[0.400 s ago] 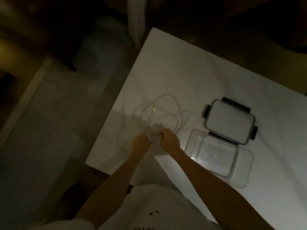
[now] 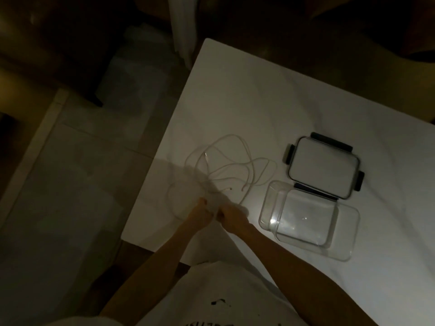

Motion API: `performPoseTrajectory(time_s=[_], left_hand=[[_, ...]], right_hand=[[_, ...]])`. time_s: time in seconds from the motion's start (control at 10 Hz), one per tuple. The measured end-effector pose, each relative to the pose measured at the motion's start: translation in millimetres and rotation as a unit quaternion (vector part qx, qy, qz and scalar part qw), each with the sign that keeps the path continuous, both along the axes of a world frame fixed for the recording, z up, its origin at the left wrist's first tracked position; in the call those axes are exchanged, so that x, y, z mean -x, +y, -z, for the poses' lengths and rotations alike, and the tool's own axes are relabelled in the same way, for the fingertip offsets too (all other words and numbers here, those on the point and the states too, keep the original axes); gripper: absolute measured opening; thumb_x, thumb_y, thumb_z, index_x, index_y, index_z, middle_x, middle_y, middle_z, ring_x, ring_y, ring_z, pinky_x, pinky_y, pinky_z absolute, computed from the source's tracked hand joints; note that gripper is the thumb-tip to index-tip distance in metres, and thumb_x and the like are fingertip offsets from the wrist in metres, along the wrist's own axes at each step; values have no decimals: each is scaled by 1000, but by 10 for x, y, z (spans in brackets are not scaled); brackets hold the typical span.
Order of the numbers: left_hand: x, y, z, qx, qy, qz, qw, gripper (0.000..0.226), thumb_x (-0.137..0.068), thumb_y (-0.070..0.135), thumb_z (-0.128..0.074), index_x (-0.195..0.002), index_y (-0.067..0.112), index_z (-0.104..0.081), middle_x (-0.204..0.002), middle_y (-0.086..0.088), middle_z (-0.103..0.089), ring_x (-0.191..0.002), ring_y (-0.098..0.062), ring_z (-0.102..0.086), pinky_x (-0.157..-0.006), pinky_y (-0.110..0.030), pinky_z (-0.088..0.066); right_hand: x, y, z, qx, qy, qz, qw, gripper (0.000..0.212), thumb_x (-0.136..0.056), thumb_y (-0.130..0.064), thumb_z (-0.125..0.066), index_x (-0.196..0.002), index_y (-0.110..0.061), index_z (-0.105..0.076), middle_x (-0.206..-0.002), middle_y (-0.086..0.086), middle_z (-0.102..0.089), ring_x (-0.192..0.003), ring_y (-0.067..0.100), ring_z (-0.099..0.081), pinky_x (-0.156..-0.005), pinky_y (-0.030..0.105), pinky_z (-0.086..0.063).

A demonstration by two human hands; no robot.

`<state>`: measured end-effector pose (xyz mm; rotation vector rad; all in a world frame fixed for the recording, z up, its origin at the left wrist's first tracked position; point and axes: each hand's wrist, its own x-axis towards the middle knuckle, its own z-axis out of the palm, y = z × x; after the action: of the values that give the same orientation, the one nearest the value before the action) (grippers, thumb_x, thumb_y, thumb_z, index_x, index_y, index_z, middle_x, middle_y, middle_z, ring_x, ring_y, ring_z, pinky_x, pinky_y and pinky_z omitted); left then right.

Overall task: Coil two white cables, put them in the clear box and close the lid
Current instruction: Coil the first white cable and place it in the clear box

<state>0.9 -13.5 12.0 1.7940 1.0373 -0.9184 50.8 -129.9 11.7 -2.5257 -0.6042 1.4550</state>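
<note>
Head view: thin, tangled white cables (image 2: pixel 235 166) were gripped by the curled left hand (image 2: pixel 200 215) and curled right hand (image 2: pixel 232 217).

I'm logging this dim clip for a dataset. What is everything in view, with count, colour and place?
white cables: a loose tangle, apparently two, white; on the table left of the clear box
clear box: one, transparent, open and empty; near right part of the table
lid: one, pale panel with dark clips; flat on the table just beyond the box, at its far rim
table: one, white; fills the right of the view
floor: grey tiles; left of the table
shirt: one, white with dark print; bottom edge
left hand: one; grips the cables' near end
right hand: one; grips the cables right beside it
</note>
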Motion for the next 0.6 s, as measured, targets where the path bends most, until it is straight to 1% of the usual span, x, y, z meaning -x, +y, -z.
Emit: performPoseTrajectory(time_s=[0.1,0.2,0.3,0.4,0.5,0.6], left_hand=[[-19,7,28,64,-17,-10,998,32,-91,20,-50,-118,3,-52,-103,-13,-59,-90,-24,-61,-73,-30,-50],[-73,51,-36,57,-60,-3,997,17,-93,26,-51,-89,10,-59,-93,-13,-63,-79,-19,-57,-89,-47,-50],[-126,72,-162,-121,-138,121,976,62,-86,28,-58,-140,11,-31,-141,-15,-40,-128,-30,-40,-110,-43,-32],[-303,153,-416,-216,-324,290,874,64,-90,39,-50,-146,23,-23,-152,-10,-29,-143,-30,-21,-116,-52,-20],[-630,223,-713,-61,-429,254,864,47,-94,36,-45,-140,28,-37,-149,2,-37,-143,-17,-23,-116,-48,-20],[-1023,93,-1326,141,-455,78,876,53,-88,18,-63,-129,37,-37,-131,17,-44,-122,11,-41,-104,-13,-32]], right_hand=[[-9,-129,-160,-26,-4,28,999,19,-94,-16,-47,-108,-8,-57,-102,11,-65,-94,28,-63,-75,31,-45],[-72,-215,-217,-62,-11,102,993,21,-94,-21,-43,-112,-11,-49,-99,11,-65,-87,26,-62,-76,39,-52],[-247,-248,-439,-134,-44,127,982,21,-96,-29,-41,-108,-17,-53,-82,-2,-61,-73,15,-59,-67,32,-49],[-518,-236,-813,-236,-84,67,966,23,-96,-30,-49,-90,-13,-65,-72,-2,-59,-65,11,-52,-65,29,-44],[-888,-214,-1279,-294,-136,81,943,19,-94,-20,-55,-88,-9,-69,-78,2,-64,-70,9,-52,-70,24,-42],[-1265,-150,-1952,-372,-177,151,899,17,-94,-12,-53,-102,-11,-68,-95,-3,-65,-77,0,-57,-77,15,-46]])
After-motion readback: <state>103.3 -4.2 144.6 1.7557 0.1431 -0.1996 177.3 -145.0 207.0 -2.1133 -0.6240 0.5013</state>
